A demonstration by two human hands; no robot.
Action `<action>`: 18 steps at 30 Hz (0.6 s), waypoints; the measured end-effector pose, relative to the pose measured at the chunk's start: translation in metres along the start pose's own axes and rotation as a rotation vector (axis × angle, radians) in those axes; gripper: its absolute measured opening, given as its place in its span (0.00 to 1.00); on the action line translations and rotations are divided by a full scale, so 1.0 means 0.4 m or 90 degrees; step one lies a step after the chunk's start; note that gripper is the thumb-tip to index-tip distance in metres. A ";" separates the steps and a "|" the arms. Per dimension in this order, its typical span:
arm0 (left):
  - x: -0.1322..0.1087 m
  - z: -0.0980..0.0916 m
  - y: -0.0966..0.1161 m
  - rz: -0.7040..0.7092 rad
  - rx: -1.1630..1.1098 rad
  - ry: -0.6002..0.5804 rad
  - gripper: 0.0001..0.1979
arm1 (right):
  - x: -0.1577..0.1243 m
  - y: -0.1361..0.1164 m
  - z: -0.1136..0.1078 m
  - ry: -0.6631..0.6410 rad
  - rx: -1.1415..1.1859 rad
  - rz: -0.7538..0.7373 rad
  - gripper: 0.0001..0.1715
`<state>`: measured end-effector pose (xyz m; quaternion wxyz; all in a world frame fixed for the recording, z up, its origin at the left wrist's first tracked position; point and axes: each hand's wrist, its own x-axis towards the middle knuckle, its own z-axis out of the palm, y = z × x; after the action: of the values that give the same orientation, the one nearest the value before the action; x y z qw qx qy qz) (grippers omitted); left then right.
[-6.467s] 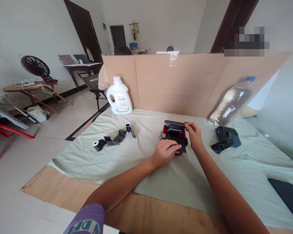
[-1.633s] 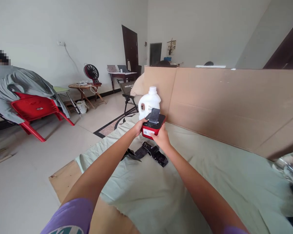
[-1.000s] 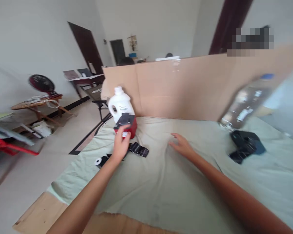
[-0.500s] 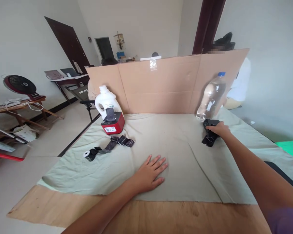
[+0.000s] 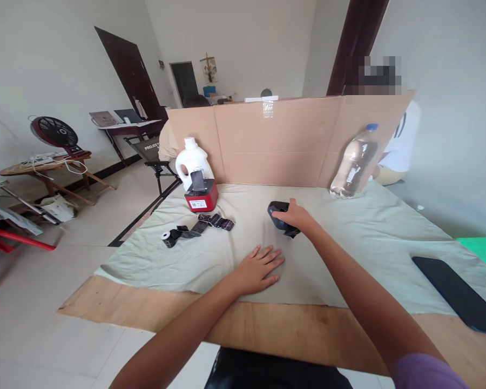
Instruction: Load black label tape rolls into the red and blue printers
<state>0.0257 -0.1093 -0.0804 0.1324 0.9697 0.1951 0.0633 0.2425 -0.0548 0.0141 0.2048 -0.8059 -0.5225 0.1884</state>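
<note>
My right hand [image 5: 298,215] is closed round a small black boxy device [image 5: 278,214], held a little above the cloth at mid-table. A dark strip [image 5: 292,233] shows under the device. Flat on the pale green cloth [image 5: 243,200], my left hand [image 5: 259,271] lies with its fingers spread and nothing in it. Farther left sits a red and black box [image 5: 202,199] with a dark strip standing up from its top. In front of it, a small roll [image 5: 169,239] trails a crumpled black strip [image 5: 216,221] over the cloth.
A white jug [image 5: 195,162] stands behind the red box. Cardboard [image 5: 275,146] walls off the table's far side, with a clear bottle [image 5: 354,165] leaning at its right. A phone [image 5: 461,292] lies near the right edge. People sit behind the cardboard.
My right hand has carried the black device leftward from beside the bottle to the middle. The left hand stays flat on the cloth. The view has shifted, bringing the whole phone in sight.
</note>
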 end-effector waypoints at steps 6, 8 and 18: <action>-0.004 0.000 0.001 -0.006 -0.020 0.002 0.29 | -0.023 -0.079 0.037 -0.032 -0.023 0.077 0.53; -0.004 0.000 0.000 -0.005 -0.022 0.011 0.29 | -0.015 -0.079 0.061 -0.026 -0.039 0.115 0.56; -0.007 -0.005 -0.003 -0.002 -0.013 0.008 0.29 | -0.081 -0.024 0.078 -0.020 -0.031 0.095 0.61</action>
<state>0.0223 -0.1089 -0.0792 0.1410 0.9676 0.1972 0.0707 0.2066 -0.0767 -0.0044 0.1625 -0.8443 -0.4686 0.2030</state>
